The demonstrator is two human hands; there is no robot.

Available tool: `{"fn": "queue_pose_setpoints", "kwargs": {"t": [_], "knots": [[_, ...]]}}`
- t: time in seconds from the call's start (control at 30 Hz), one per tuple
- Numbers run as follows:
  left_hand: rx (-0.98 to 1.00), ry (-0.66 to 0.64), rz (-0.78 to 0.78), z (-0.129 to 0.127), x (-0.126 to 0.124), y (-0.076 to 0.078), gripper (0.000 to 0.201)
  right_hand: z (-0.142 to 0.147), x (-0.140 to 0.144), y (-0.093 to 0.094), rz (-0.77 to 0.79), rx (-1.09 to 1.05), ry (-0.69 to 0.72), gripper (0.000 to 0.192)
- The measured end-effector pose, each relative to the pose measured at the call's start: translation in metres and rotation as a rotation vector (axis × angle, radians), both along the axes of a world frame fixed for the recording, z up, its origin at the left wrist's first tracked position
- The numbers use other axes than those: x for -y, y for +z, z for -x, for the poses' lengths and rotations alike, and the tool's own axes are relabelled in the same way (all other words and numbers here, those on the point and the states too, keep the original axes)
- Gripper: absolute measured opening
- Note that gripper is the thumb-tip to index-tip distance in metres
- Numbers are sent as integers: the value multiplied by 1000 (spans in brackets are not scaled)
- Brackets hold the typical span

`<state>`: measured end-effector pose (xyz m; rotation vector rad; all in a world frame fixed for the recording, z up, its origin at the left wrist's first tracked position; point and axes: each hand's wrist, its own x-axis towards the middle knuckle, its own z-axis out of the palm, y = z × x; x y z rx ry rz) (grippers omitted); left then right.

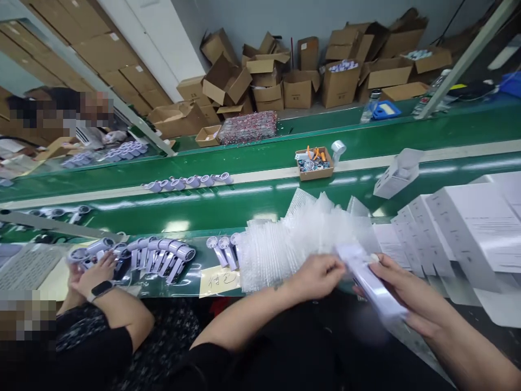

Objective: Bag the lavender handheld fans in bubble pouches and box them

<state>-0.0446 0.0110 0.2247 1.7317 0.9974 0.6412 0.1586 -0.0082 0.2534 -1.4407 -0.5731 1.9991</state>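
My right hand (411, 290) grips a long white box (372, 285) from below, tilted toward me. My left hand (315, 277) pinches the box's upper end, next to a fanned stack of clear plastic trays (293, 239). Just left of the trays lie lavender handheld fans (223, 247) beside a yellow note with writing (220, 281).
Folded white boxes (456, 233) stand in a row at right. A co-worker's hand with a watch (95, 277) rests by more fans (163, 255) at left. The green conveyor (244, 203) carries a small cardboard box of parts (314, 163) and fans (187, 182). Cardboard cartons (285, 70) pile behind.
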Motion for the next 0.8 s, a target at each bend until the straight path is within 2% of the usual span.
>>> {"fn": "queue_pose_setpoints", "kwargs": {"t": [0.07,0.13,0.17,0.23,0.3,0.37,0.47,0.53,0.6,0.67,0.7,0.73,0.8], "knots": [[-31,32,-198,-9,-12,3,15,4,-3,0,-105,45,-25,26],[-11,-23,-253,-11,-17,8,14,0,-1,-2,-252,298,29,29],[14,-33,-193,-11,-16,10,14,-4,3,-3,-328,460,70,31],[85,23,38,-8,-12,16,15,-13,12,-5,-488,711,191,32],[135,120,229,-6,-7,21,15,-20,22,-4,-604,798,301,31],[160,167,315,-4,-3,27,15,-24,29,-1,-635,783,329,29],[231,130,390,2,-5,37,21,-27,30,8,-614,679,281,28],[326,91,331,9,-11,43,30,-25,28,14,-649,597,232,25],[375,34,162,14,-18,45,56,-17,23,20,-714,506,188,23],[319,-64,8,12,-24,41,97,-4,17,24,-780,412,172,23],[266,-98,-36,7,-25,37,108,2,14,24,-814,381,178,24],[212,-112,-55,2,-24,33,106,7,12,24,-845,368,193,24],[150,-82,-73,-7,-21,24,75,7,11,20,-876,404,168,25]]}}
